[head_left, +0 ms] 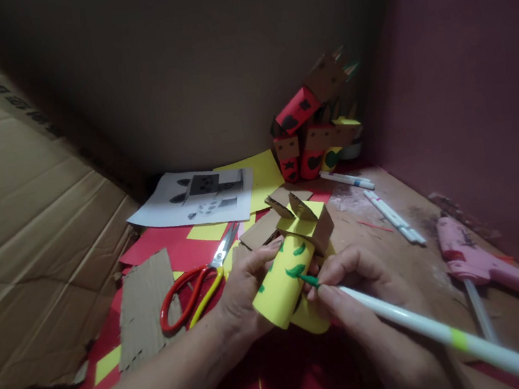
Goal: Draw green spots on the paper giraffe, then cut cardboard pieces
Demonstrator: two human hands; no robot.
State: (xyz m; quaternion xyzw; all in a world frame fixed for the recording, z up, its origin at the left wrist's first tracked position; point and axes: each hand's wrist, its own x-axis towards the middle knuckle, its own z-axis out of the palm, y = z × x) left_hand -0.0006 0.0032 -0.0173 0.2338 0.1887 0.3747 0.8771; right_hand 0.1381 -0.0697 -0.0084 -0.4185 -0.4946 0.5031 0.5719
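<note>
My left hand (244,293) is closed around a yellow paper animal figure (279,285), a tube body with a box-shaped cardboard head and two upright cardboard ears. Green leaf-like spots mark the tube. Between the fingers of my right hand (365,295) is a white marker (417,323) with a green tip, which touches one of the green spots. Part of the figure's far side is hidden behind my fingers. Left of the figure lie scissors (191,297) with one red and one yellow handle, blades slightly apart.
A cardboard strip (144,307) lies left of the scissors. Behind are a printed sheet (155,209) and yellow paper (263,171). Several red and yellow figures (298,108) are stacked against the wall. White markers (393,217) and a pink glue gun (497,270) lie on the right.
</note>
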